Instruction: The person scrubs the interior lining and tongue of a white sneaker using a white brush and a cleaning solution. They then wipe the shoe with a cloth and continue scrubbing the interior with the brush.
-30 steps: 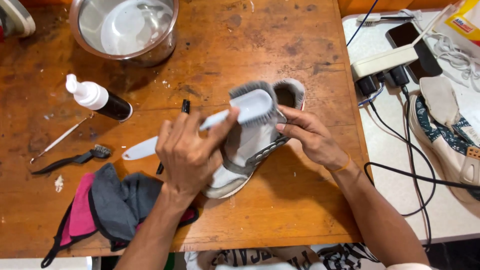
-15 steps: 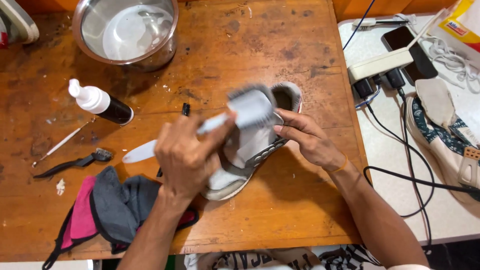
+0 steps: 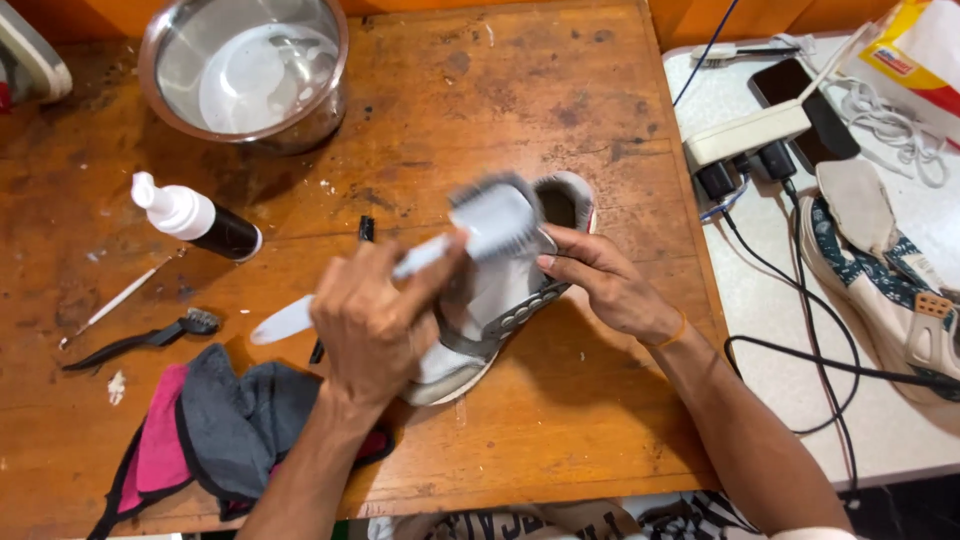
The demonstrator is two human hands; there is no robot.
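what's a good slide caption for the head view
Left hand scrubs a grey shoe with a white brush while the right hand steadies it on a wooden table.

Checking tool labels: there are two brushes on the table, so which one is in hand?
The big white brush, gripped by the left hand over the shoe. The small black brush lies untouched at left.

- worn, stained wood table (image 3: 560,90), matt
- shiny metal bowl (image 3: 300,120)
- grey cloth shoe (image 3: 505,300), matt
- white plastic brush (image 3: 490,222)
- soft grey-pink cloths (image 3: 215,425)
- glossy dark bottle (image 3: 205,222), white plastic cap
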